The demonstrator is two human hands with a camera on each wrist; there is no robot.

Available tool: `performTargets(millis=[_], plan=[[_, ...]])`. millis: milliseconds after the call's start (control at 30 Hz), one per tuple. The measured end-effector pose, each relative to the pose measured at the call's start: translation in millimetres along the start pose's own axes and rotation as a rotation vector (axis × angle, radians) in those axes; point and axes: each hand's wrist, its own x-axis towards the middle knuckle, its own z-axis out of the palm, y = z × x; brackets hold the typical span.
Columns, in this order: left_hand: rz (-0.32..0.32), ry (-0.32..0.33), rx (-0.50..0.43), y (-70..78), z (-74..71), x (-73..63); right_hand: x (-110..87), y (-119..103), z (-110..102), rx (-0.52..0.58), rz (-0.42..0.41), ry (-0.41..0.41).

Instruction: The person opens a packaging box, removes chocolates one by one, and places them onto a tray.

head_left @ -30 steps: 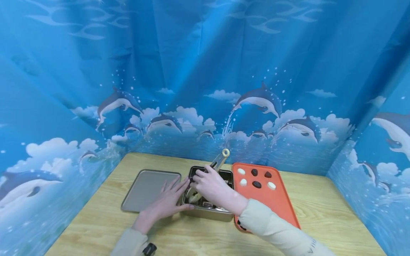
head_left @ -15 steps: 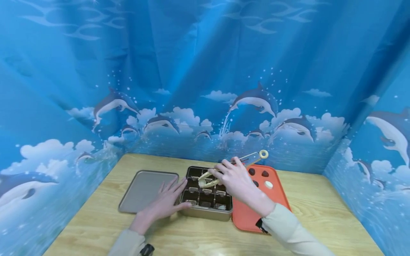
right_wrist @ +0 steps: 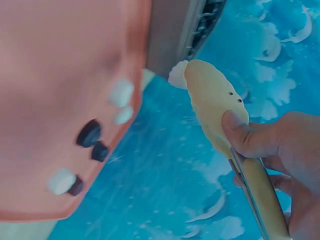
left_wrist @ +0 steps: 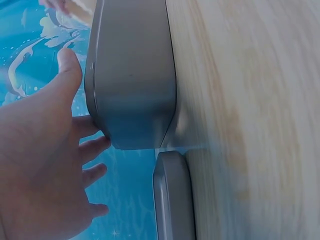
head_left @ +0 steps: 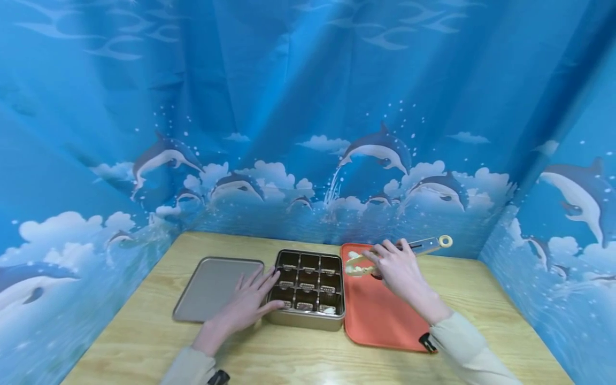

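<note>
My right hand [head_left: 397, 267] grips cream-tipped metal tongs [head_left: 422, 246] over the back left of the orange-red tray [head_left: 380, 321]. Beyond the tongs' near head [right_wrist: 210, 95] in the right wrist view shows a pale scalloped shape [right_wrist: 177, 75]; whether it is the other head or a piece cannot be told. White pieces and dark pieces [right_wrist: 89, 133] lie at the tray's back. Beside the tray stands a metal box [head_left: 308, 321] with a grid of compartments; something white [head_left: 329, 310] sits in the front right one. My left hand [head_left: 243, 302], fingers spread and fairly straight, touches the box's left side.
A flat grey metal lid [head_left: 207, 291] lies left of the box, partly under my left hand in the head view. All stands on a wooden table [head_left: 289, 355]. A blue dolphin-print curtain [head_left: 298, 133] hangs behind the table and along both sides.
The right hand and tongs have come up out of the box and swung right, over the tray; the tongs now lie more level. The left hand stays at the box.
</note>
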Motion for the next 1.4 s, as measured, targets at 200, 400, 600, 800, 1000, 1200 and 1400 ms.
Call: performTargets(millis=[200, 400, 600, 800, 1000, 1200, 1400], plan=[[0.004, 0.026, 0.016, 0.7, 2.1, -1.6, -16.6, 3, 12, -0.004, 0.004, -0.059], [0.009, 0.049, 0.045, 1.0, 4.5, -1.5, -24.8, 1, 17, 0.021, 0.005, -0.107], [0.029, 0.067, 0.049, 1.4, 6.0, -2.3, -28.9, 0, 21, 0.039, 0.002, -0.104], [0.02, 0.045, 0.068, 1.4, 8.1, -0.4, -33.1, 2, 23, 0.035, 0.038, -0.126], [0.011, 0.046, 0.078, 3.7, 7.6, 0.3, -32.0, 3, 20, 0.042, 0.048, -0.108], [0.008, 0.043, 0.08, 6.0, 6.2, 0.0, -25.6, 0, 12, 0.062, 0.03, -0.061], [0.009, 0.04, 0.081, 5.0, 6.8, 0.1, -13.0, -6, 0, 0.079, 0.009, -0.051]])
